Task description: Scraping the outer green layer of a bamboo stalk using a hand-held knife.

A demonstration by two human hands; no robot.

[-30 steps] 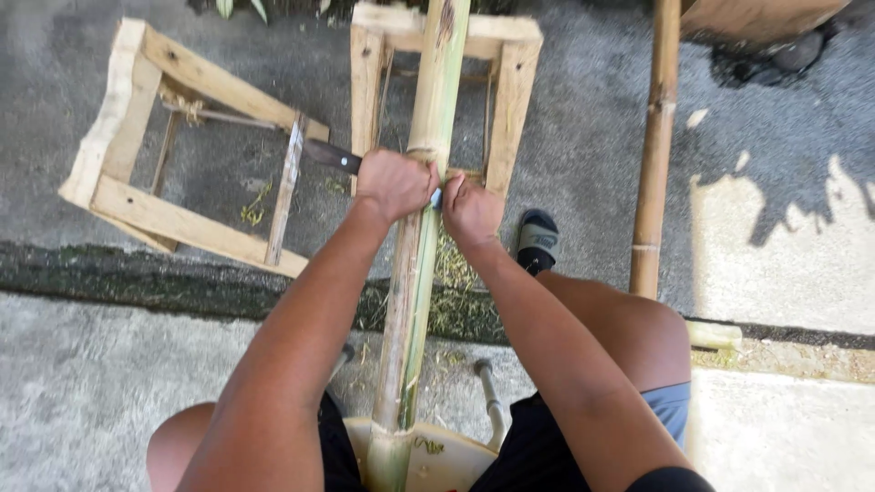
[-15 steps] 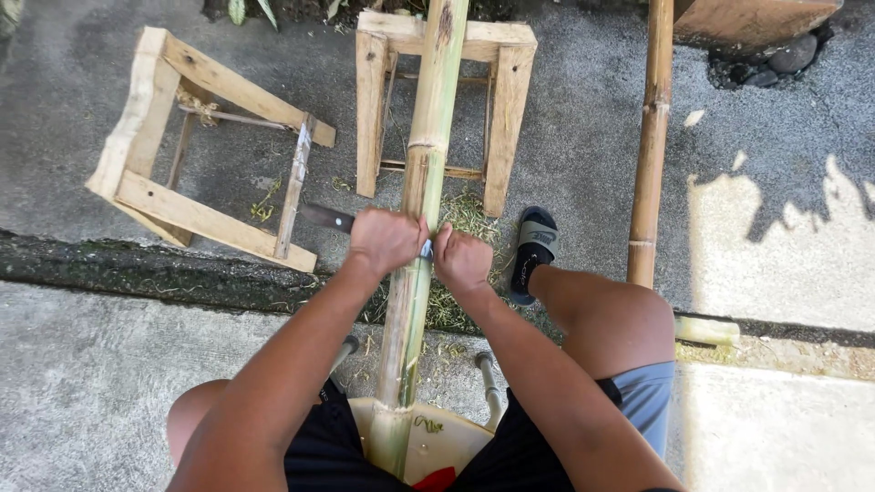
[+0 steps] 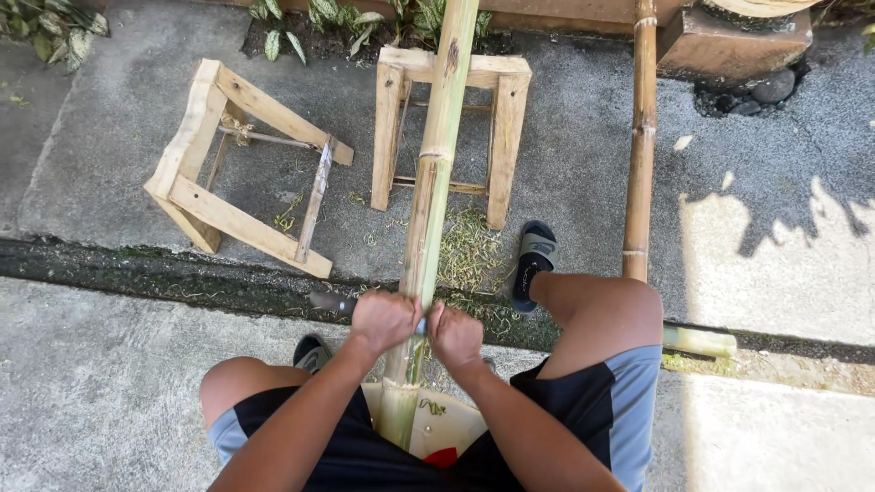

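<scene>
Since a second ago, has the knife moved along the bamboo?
Yes. The knife, gripped by both hands, has come down the bamboo pole toward the person, away from the upright wooden stand it sat close to earlier.

The bamboo pole is matt and pale tan where scraped, greener lower down, with dark blotches and raised node rings; a second bamboo pole looks smoother and orange-brown with a slight sheen. The upright stool and the tipped stool are rough, unpainted sawn wood, and the knife shows a dull grey metal blade. The ground is coarse, pitted concrete with mossy staining along a seam, the shorts are soft matt cloth in grey and black, and the sandal looks like dark matt rubber.
</scene>
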